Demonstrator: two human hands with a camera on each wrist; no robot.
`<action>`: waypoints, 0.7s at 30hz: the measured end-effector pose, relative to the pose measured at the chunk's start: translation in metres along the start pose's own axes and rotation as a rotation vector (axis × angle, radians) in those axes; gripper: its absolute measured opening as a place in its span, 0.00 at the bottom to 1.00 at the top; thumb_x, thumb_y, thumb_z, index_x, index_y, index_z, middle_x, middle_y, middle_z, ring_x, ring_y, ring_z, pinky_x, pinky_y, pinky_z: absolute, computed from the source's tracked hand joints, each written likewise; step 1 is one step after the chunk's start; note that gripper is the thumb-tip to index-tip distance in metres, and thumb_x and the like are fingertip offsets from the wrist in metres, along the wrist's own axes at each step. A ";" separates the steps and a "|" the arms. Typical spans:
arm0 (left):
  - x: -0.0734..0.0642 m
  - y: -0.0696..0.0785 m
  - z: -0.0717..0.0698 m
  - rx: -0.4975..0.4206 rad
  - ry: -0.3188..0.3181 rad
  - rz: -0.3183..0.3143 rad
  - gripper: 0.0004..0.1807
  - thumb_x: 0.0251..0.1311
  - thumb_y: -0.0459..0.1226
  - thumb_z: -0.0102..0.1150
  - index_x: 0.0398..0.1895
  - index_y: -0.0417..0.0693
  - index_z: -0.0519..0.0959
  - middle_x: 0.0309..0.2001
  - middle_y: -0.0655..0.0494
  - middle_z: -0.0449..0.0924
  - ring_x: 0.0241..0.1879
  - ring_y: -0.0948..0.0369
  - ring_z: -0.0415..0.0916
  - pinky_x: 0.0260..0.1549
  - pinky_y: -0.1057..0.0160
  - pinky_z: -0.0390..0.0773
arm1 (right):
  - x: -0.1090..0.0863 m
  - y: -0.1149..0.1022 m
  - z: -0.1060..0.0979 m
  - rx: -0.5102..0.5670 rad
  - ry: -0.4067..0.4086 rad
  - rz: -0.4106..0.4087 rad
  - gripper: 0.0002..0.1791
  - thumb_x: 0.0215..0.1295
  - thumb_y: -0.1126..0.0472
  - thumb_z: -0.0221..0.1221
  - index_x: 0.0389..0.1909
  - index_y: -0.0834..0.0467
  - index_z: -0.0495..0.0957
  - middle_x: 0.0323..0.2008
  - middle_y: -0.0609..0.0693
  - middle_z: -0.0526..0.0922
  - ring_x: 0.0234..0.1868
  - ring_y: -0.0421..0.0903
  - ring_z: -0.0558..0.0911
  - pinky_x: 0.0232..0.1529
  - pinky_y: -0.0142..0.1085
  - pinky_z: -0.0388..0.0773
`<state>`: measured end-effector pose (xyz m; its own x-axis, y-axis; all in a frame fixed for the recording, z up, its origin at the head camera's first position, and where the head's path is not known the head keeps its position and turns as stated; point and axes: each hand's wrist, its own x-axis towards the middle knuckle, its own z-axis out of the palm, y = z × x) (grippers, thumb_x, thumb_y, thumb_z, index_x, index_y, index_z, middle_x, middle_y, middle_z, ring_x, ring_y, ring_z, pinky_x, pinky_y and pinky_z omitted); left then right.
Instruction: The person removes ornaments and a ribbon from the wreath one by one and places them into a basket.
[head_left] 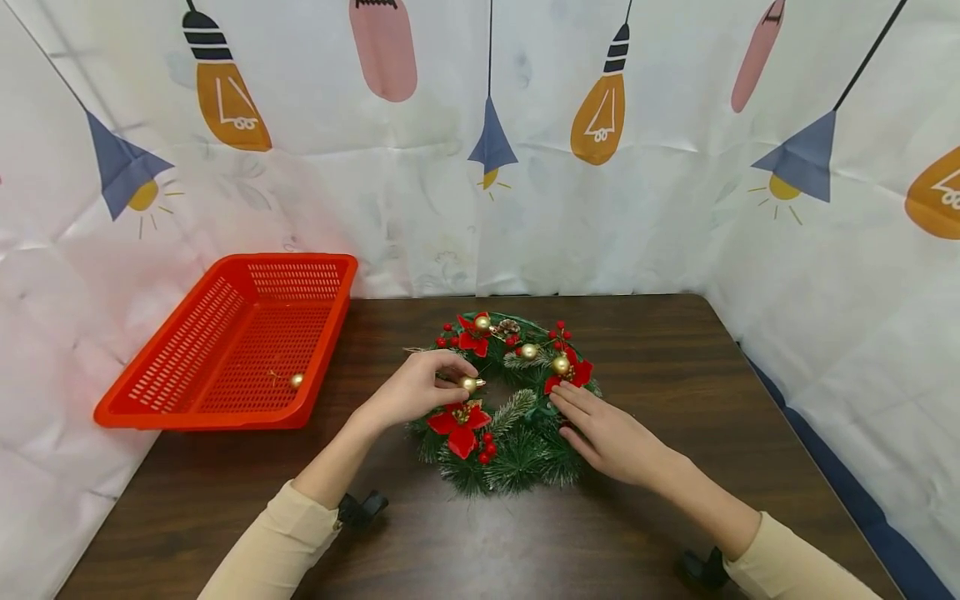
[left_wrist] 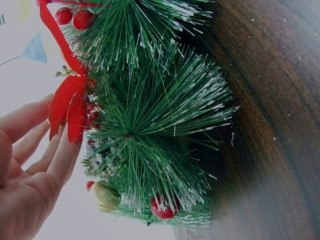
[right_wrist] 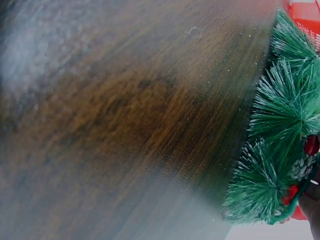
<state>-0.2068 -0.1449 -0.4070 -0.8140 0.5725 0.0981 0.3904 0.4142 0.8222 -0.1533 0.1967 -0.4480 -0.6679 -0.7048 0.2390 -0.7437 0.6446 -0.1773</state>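
Observation:
A green wreath [head_left: 517, 454] with frosted needles, red flowers, berries and small gold balls lies on the brown table. Over its left side my left hand [head_left: 423, 387] pinches a gold ball ornament [head_left: 468, 384] between thumb and fingers, just above a red flower [head_left: 459, 427]. In the left wrist view that flower hides the fingertips and the ornament. My right hand [head_left: 611, 437] rests with extended fingers on the wreath's right side, beside another red flower [head_left: 573, 371]. In the right wrist view only a sliver of the hand shows at the edge.
A red plastic basket [head_left: 217, 421] stands at the table's back left, with a gold ball [head_left: 297, 381] inside. Behind the table [head_left: 652, 333] hangs a white curtain [head_left: 427, 217] printed with lamps and bulbs.

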 end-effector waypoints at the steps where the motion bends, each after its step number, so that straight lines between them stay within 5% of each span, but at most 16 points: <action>1: 0.001 0.000 0.001 -0.001 -0.002 -0.003 0.13 0.64 0.29 0.69 0.51 0.41 0.84 0.46 0.54 0.83 0.45 0.58 0.82 0.42 0.63 0.84 | 0.000 0.000 0.000 0.000 0.004 0.000 0.30 0.76 0.56 0.60 0.72 0.66 0.69 0.72 0.63 0.68 0.74 0.57 0.66 0.66 0.52 0.70; 21: 0.007 0.001 0.012 -0.034 0.023 0.012 0.13 0.65 0.31 0.68 0.52 0.42 0.84 0.47 0.52 0.83 0.45 0.57 0.82 0.43 0.64 0.84 | 0.000 -0.002 -0.004 0.000 -0.021 0.009 0.30 0.77 0.55 0.59 0.73 0.65 0.69 0.72 0.63 0.68 0.74 0.57 0.66 0.67 0.51 0.70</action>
<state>-0.2072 -0.1323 -0.4120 -0.8191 0.5608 0.1210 0.3860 0.3827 0.8394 -0.1522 0.1967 -0.4433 -0.6750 -0.7051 0.2174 -0.7377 0.6508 -0.1798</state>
